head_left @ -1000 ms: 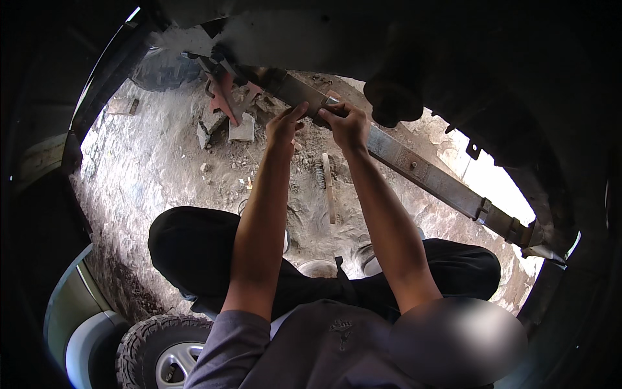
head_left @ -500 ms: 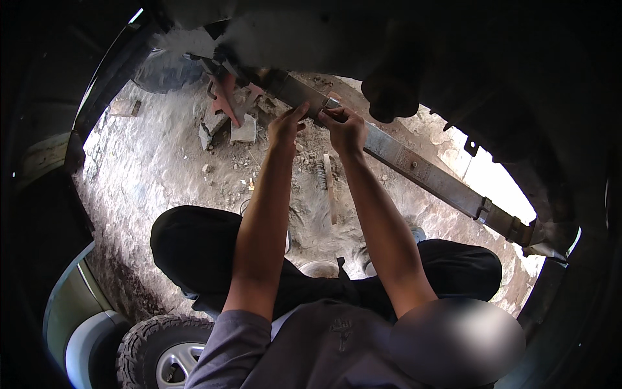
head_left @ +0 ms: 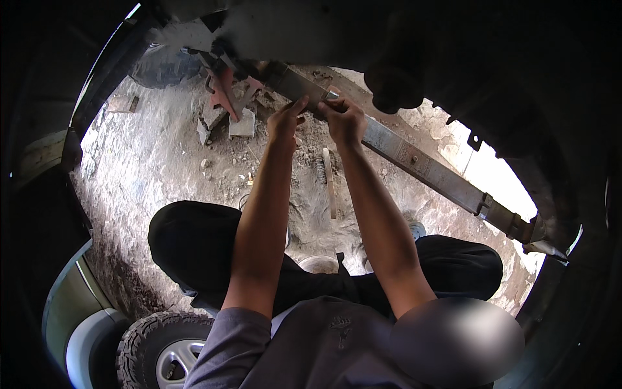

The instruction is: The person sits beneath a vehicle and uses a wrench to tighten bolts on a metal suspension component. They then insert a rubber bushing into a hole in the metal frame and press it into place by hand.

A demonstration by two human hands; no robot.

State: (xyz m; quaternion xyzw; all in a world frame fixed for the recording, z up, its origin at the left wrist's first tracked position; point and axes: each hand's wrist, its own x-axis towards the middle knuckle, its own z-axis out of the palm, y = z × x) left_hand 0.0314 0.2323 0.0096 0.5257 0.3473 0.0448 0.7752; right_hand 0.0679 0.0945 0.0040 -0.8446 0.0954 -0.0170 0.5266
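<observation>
A long grey leaf spring (head_left: 414, 159) slants under the vehicle from upper left to lower right. My left hand (head_left: 284, 122) is closed at its near edge, thumb laid on the metal and fingers curled below. Just to the right, my right hand (head_left: 345, 122) is closed with thumb and forefinger pinched together against the spring. Whatever sits in that pinch is hidden. Beside those fingertips a small shiny metal clip (head_left: 332, 94) stands up from the spring's edge.
A red stand (head_left: 223, 94) rises at upper left near broken blocks (head_left: 242, 124). Between my forearms a curved flat strip (head_left: 330, 185) lies on the dirt. A tyre (head_left: 152, 350) is at lower left. Dark vehicle underbody (head_left: 291, 35) hangs close overhead.
The view has shifted slightly, so the spring sits a little higher in the picture. Both hands stay at the same stretch of the spring, with only small finger movement.
</observation>
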